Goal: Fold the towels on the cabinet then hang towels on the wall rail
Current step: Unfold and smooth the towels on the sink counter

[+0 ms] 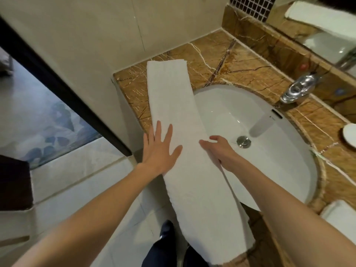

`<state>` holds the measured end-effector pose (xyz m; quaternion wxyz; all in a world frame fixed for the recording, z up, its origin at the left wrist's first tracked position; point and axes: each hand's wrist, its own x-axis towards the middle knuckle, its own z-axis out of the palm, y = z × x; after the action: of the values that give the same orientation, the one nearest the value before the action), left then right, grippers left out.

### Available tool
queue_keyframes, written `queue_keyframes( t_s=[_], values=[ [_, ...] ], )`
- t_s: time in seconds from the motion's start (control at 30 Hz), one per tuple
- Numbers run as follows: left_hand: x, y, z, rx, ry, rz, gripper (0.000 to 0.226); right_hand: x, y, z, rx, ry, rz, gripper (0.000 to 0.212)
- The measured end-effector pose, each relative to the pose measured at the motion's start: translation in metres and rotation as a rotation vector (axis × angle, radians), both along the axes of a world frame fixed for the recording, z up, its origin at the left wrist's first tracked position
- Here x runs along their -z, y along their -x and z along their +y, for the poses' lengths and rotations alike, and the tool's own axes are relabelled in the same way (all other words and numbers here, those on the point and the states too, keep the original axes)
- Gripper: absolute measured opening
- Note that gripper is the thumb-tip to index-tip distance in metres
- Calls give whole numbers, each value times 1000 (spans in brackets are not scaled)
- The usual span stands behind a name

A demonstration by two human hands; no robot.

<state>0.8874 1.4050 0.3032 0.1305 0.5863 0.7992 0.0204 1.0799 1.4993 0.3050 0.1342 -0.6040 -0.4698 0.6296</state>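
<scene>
Left hand (160, 149): fingers spread wide and flat, palm down on the left edge of the towel (179, 120), a little nearer than its middle. Nothing is gripped; the open palm seems there to press the layers flat and pin the strip while the other side is worked.

Right hand (219, 151): fingers curled together over the towel's right edge, thumb on top, the other fingertips tucked out of sight below. Appears to pinch that edge, probably to square the layers or start the next fold. A loose lower layer trails from under this hand toward the sink's near rim.

Towel: white, already folded lengthwise into one long narrow strip. Far end lies on the counter (240, 60) to the left of the sink (269, 170); the middle crosses the sink's left rim; the near end hangs off the front of the counter toward the person. Laid out long, likely so the edges can be lined up before shortening.

Second towel (341, 214): white, folded, on the counter to the right of the sink, only partly in view.

Tap (298, 89): chrome, behind the sink. Drain plug (243, 141): at the sink's bottom, just beside the right hand. Small white dish (350, 134): right of the sink at the picture's edge.

Wall rail: not in view. Judgement: folding unfinished, hanging not yet begun.
</scene>
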Motion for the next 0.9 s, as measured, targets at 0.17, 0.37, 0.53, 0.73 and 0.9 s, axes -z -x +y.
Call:
queue_keyframes(
  t_s=[0.17, 0.37, 0.53, 0.73, 0.9],
  values=[
    [9, -36, -41, 89, 9, -61, 77, -7, -25, -25, -146, 51, -2, 35],
    [12, -44, -38, 90, 40, -5, 76, -4, -32, -42, -137, 0, -49, 31],
    [5, -56, -46, 52, 48, -112, 69, -11, -42, -57, -151, -167, -206, 47],
    [-2, -76, -78, 59, -26, -367, 74, -23, -67, -92, -198, -146, -304, 63],
    [0, -83, -88, 194, 38, -142, 75, -22, -67, -120, -305, -546, -510, 45]
  ],
)
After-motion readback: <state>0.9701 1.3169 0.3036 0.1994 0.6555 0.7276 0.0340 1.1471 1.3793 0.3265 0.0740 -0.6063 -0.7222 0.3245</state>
